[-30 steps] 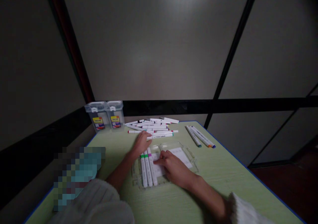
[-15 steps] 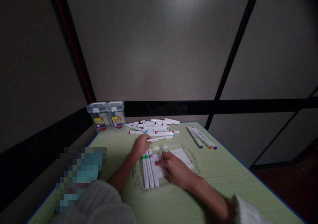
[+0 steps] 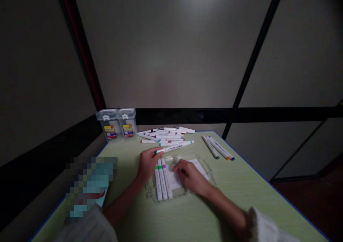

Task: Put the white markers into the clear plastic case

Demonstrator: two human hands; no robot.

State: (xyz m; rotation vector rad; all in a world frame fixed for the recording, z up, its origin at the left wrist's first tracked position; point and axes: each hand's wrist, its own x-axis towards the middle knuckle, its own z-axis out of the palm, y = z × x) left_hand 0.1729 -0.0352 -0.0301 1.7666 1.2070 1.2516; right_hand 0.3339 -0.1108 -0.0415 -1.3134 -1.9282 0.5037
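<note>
My left hand [image 3: 148, 163] pinches one end of a white marker [image 3: 175, 146] with green caps, holding it just above the far edge of a clear plastic tray [image 3: 208, 171]. Three white markers [image 3: 162, 178] with green and purple bands lie side by side in the tray's left part. My right hand [image 3: 190, 178] rests in the tray to their right, fingers curled on a white paper sheet [image 3: 199, 167]. A heap of white markers [image 3: 166, 135] lies on the table beyond the tray.
Two clear lidded boxes [image 3: 118, 123] with yellow labels stand at the table's far left corner. Three markers [image 3: 218, 148] lie apart at the far right. The green table [image 3: 241, 188] has a blue edge. A blurred patch [image 3: 89, 184] sits at the near left. Grey wall panels rise behind.
My left hand took a green-capped marker from the near side of the heap and drew it back over the tray. My right hand stayed in the tray.
</note>
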